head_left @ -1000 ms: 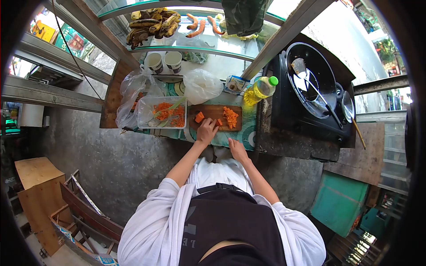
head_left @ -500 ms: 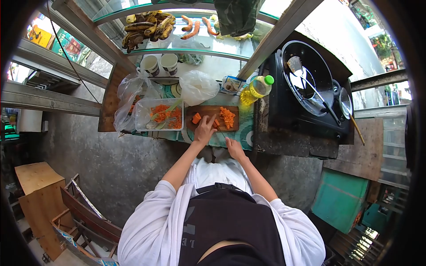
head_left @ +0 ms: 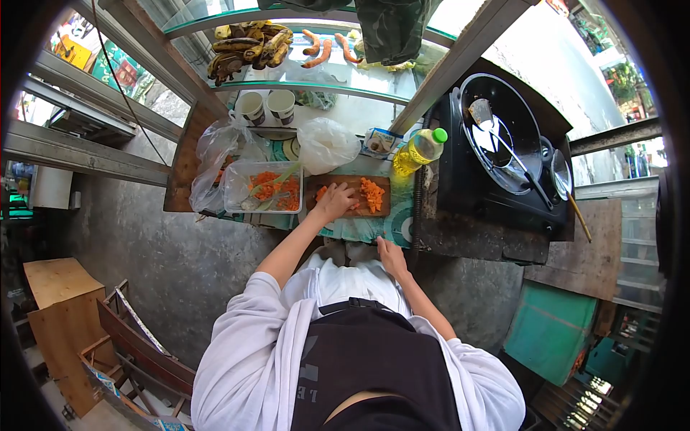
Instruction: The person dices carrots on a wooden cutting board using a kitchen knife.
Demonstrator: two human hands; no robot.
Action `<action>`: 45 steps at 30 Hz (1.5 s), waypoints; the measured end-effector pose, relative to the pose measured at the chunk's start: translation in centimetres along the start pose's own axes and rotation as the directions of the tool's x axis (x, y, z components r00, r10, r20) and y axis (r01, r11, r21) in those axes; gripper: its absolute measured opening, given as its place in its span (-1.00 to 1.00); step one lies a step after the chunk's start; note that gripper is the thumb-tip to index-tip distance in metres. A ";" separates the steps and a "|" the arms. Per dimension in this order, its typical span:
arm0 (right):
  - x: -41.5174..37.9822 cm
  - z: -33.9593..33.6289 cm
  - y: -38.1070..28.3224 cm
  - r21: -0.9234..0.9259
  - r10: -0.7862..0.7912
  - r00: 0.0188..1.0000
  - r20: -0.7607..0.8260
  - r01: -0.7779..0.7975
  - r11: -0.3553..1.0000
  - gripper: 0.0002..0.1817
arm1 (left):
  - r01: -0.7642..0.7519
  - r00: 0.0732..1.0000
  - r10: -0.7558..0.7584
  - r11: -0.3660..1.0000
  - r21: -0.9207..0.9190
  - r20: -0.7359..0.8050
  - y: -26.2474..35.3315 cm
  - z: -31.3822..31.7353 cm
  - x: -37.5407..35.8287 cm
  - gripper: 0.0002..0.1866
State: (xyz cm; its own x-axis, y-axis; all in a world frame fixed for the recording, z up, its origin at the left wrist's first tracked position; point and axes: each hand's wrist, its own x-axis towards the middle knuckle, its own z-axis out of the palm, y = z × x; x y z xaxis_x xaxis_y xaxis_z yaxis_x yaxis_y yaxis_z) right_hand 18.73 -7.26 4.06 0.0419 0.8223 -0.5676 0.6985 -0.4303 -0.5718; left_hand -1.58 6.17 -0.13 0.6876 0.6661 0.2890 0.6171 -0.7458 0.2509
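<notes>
My left hand [head_left: 336,202] rests on the wooden cutting board [head_left: 384,204], its fingers bent over an orange carrot piece [head_left: 354,206] and holding it down. More carrot [head_left: 321,192] shows left of the fingers. A pile of small chopped carrot [head_left: 371,194] lies at the board's right side. My right hand [head_left: 392,257] is closed round the handle of a knife [head_left: 379,239], off the table's front edge and apart from the carrot; the blade is hard to make out. Left of the board is a clear plastic container [head_left: 228,188] of shredded carrot [head_left: 272,188] and some green leaf pieces.
Behind the board sit a white plastic bag [head_left: 327,146], two paper cups [head_left: 280,108] and a small packet [head_left: 378,141]. A yellow oil bottle [head_left: 418,152] stands right of it. Farther right, a wok [head_left: 528,118] with utensils sits on a black stove [head_left: 460,194]. Bananas [head_left: 251,49] lie on the glass shelf.
My right hand with the knife has drawn back from the board, toward my body and slightly right. My left hand has shifted slightly and covers more of the carrot. The camera view has shifted a little.
</notes>
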 end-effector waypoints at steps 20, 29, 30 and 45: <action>2.8 2.2 -0.8 0.071 -0.094 0.995 -0.040 0.097 0.993 -0.49 | 0.463 0.868 -0.456 0.886 -0.008 -0.195 4.8 0.5 -0.7 -0.78; 2.1 3.7 -0.9 0.070 -0.143 0.973 -0.183 0.158 0.985 -0.49 | 0.458 0.872 -0.458 0.888 -0.040 -0.171 4.8 0.7 -0.8 -0.80; 2.1 3.5 -1.0 0.068 -0.128 0.979 -0.161 0.141 0.988 -0.49 | 0.460 0.874 -0.459 0.887 -0.034 -0.161 4.8 0.7 -0.9 -0.80; 3.2 3.6 -0.5 0.093 -0.157 0.973 -0.170 0.175 0.980 -0.45 | 0.476 0.860 -0.476 0.878 -0.047 -0.180 4.9 0.8 -0.7 -0.80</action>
State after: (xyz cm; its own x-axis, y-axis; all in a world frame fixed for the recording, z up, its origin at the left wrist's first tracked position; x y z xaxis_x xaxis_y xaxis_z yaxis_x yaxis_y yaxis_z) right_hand 15.99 -5.75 0.37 0.0519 0.9309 -0.3617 0.6252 -0.3127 -0.7151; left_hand 1.29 2.05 0.19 0.2286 0.9275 0.2958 0.8513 -0.3378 0.4014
